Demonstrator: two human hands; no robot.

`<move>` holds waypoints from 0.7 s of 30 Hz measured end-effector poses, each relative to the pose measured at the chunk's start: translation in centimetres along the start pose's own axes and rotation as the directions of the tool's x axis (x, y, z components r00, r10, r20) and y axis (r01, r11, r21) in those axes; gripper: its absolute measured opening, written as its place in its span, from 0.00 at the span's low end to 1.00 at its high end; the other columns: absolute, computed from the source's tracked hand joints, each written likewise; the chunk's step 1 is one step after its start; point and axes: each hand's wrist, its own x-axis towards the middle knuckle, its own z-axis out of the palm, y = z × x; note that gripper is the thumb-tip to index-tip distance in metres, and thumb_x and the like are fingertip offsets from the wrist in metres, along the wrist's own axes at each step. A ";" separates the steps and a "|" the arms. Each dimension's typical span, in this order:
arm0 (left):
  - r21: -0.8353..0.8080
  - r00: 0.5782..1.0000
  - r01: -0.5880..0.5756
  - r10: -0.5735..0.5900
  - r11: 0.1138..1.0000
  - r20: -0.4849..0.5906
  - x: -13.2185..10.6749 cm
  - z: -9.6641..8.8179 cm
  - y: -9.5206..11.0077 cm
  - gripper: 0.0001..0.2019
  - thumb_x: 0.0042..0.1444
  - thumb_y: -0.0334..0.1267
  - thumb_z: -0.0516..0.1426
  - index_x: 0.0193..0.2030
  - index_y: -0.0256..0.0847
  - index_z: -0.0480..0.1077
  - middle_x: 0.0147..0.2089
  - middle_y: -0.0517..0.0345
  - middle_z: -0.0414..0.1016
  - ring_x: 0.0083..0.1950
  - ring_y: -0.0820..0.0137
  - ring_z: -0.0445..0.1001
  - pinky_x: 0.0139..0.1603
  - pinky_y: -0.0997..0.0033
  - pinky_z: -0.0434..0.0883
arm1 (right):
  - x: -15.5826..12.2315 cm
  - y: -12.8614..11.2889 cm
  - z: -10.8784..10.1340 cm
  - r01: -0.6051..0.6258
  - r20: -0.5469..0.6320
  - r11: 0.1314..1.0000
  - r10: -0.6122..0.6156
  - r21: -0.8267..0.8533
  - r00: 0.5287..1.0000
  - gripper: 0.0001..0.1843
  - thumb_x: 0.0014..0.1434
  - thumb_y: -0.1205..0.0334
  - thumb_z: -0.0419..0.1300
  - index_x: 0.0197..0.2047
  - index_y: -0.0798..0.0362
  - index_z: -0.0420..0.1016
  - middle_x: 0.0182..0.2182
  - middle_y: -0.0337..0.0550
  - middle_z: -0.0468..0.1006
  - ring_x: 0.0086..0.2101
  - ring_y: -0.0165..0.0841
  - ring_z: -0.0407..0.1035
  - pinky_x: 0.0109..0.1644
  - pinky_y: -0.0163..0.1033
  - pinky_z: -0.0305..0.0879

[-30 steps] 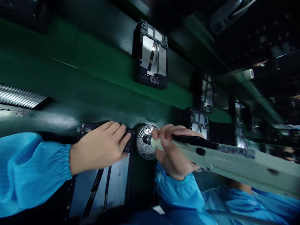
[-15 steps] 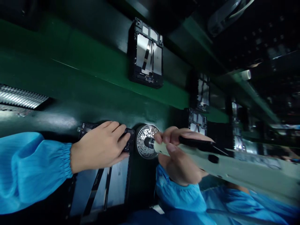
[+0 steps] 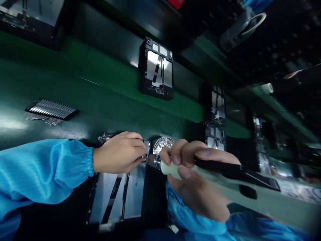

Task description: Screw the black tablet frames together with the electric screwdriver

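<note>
An opened tablet-like device (image 3: 136,197), with silvery panels and black ribbon cables, lies in front of me. Across its upper part rests my left hand (image 3: 122,152), fingers drawn together near the top right corner; anything pinched between them is hidden. My right hand (image 3: 200,180) is wrapped round a pale green electric screwdriver (image 3: 170,170) with a black lever. The driver's dark tip is beside my left fingertips at the device's right edge; contact is unclear. Just behind the tip stands a round screw dish (image 3: 163,144) with a perforated, shiny top, partly covered by my right fingers.
A similar opened device in a black block (image 3: 160,72) sits on the green strip ahead. More such units (image 3: 217,105) line up to the right, another (image 3: 42,16) at upper left. A ribbed metallic piece with thin wires (image 3: 51,108) lies left on the green bench (image 3: 100,113).
The screwdriver tip has moved from over the screw dish to the device's upper right edge. My left fingers have drawn closer together there. The view has shifted slightly.
</note>
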 end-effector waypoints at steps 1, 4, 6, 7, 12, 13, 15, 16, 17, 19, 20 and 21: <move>0.003 1.000 -0.012 0.012 1.000 -0.005 0.0 0.1 -0.1 0.07 0.66 0.35 0.57 0.40 0.37 0.77 0.44 0.56 0.82 0.55 0.60 0.75 0.57 0.58 0.75 | 0.1 0.0 -0.1 0.004 0.006 1.000 -0.004 0.002 1.000 0.25 0.50 0.83 0.58 0.46 0.48 0.77 0.30 0.35 0.70 0.32 0.30 0.66 0.32 0.42 0.69; 0.000 0.999 -0.027 0.027 1.000 -0.016 0.0 0.2 -0.1 0.08 0.66 0.35 0.57 0.38 0.38 0.77 0.43 0.57 0.82 0.54 0.61 0.75 0.57 0.59 0.74 | 0.3 -0.2 -0.4 -0.025 0.029 1.000 0.025 -0.011 0.999 0.27 0.49 0.84 0.57 0.46 0.47 0.78 0.29 0.35 0.70 0.32 0.30 0.66 0.32 0.42 0.70; -0.008 1.000 -0.017 0.017 1.000 -0.020 0.0 0.2 -0.1 0.08 0.66 0.37 0.58 0.38 0.38 0.77 0.43 0.57 0.82 0.53 0.62 0.75 0.57 0.60 0.74 | 0.4 -0.4 -0.5 -0.032 0.037 0.999 0.033 -0.026 0.999 0.29 0.48 0.85 0.56 0.46 0.46 0.78 0.29 0.34 0.70 0.32 0.30 0.66 0.32 0.42 0.70; -0.009 1.000 -0.013 0.013 1.000 -0.021 0.0 0.2 -0.1 0.08 0.66 0.37 0.58 0.38 0.38 0.77 0.43 0.58 0.82 0.53 0.62 0.75 0.57 0.60 0.74 | 0.4 -0.4 -0.5 -0.029 0.034 0.999 0.030 -0.029 0.999 0.29 0.48 0.85 0.56 0.46 0.46 0.78 0.29 0.34 0.70 0.32 0.30 0.66 0.32 0.41 0.70; -0.018 0.999 -0.027 0.026 0.999 -0.018 0.0 0.2 -0.2 0.08 0.67 0.35 0.57 0.39 0.37 0.78 0.43 0.58 0.82 0.52 0.62 0.76 0.58 0.59 0.74 | 0.5 -0.4 -0.3 -0.029 0.019 0.999 0.030 -0.037 0.999 0.29 0.47 0.85 0.56 0.45 0.45 0.79 0.28 0.33 0.70 0.31 0.29 0.67 0.31 0.40 0.71; -0.016 1.000 -0.022 0.021 1.000 -0.011 0.1 0.2 -0.1 0.08 0.66 0.35 0.57 0.39 0.37 0.78 0.42 0.58 0.82 0.52 0.62 0.76 0.58 0.59 0.74 | 0.4 -0.4 -0.3 -0.024 0.012 0.999 0.025 -0.036 1.000 0.29 0.46 0.85 0.56 0.44 0.45 0.79 0.28 0.33 0.70 0.31 0.28 0.66 0.31 0.39 0.70; -0.003 1.000 -0.011 0.011 1.000 0.008 0.2 0.2 -0.1 0.08 0.66 0.35 0.58 0.37 0.37 0.77 0.42 0.57 0.82 0.53 0.61 0.76 0.58 0.59 0.74 | 0.4 -0.5 -0.3 -0.013 -0.020 1.000 0.012 -0.028 1.000 0.28 0.46 0.84 0.56 0.44 0.46 0.79 0.27 0.33 0.69 0.30 0.28 0.66 0.30 0.38 0.70; 0.004 1.000 -0.007 0.007 1.000 0.017 0.3 0.2 0.0 0.08 0.65 0.35 0.58 0.37 0.36 0.77 0.41 0.57 0.81 0.54 0.60 0.75 0.57 0.59 0.74 | 0.4 -0.5 -0.2 -0.010 -0.037 1.000 0.009 -0.023 0.999 0.28 0.45 0.84 0.56 0.44 0.46 0.79 0.27 0.33 0.69 0.30 0.28 0.65 0.30 0.38 0.69; 0.010 1.000 -0.004 0.004 1.000 0.027 0.3 0.2 0.0 0.08 0.65 0.36 0.59 0.36 0.36 0.77 0.41 0.57 0.81 0.54 0.59 0.75 0.57 0.58 0.74 | 0.4 -0.5 -0.2 -0.012 -0.049 1.000 0.011 -0.019 0.999 0.28 0.45 0.84 0.56 0.43 0.47 0.79 0.27 0.33 0.69 0.30 0.28 0.65 0.29 0.38 0.69; 0.016 0.999 0.002 -0.003 1.000 0.041 0.4 0.1 0.1 0.09 0.65 0.36 0.59 0.36 0.36 0.77 0.41 0.57 0.81 0.55 0.59 0.75 0.56 0.58 0.75 | 0.3 -0.6 -0.1 -0.017 -0.051 1.000 0.016 -0.015 0.999 0.28 0.45 0.84 0.56 0.44 0.47 0.79 0.27 0.33 0.69 0.30 0.28 0.65 0.29 0.38 0.69; 0.016 0.999 0.006 -0.006 1.000 0.042 0.4 0.1 0.1 0.09 0.65 0.36 0.59 0.36 0.36 0.77 0.41 0.57 0.81 0.55 0.59 0.75 0.56 0.59 0.74 | 0.3 -0.5 -0.1 -0.014 -0.051 1.000 0.013 -0.015 0.999 0.28 0.45 0.84 0.56 0.44 0.47 0.79 0.27 0.33 0.69 0.30 0.28 0.65 0.29 0.38 0.69; 0.016 0.999 0.008 -0.008 1.000 0.041 0.4 0.1 0.1 0.09 0.65 0.36 0.59 0.35 0.36 0.77 0.41 0.57 0.81 0.55 0.59 0.75 0.56 0.59 0.74 | 0.3 -0.5 0.0 -0.013 -0.051 1.000 0.012 -0.017 0.999 0.29 0.45 0.84 0.56 0.44 0.47 0.79 0.28 0.33 0.69 0.31 0.28 0.65 0.29 0.38 0.69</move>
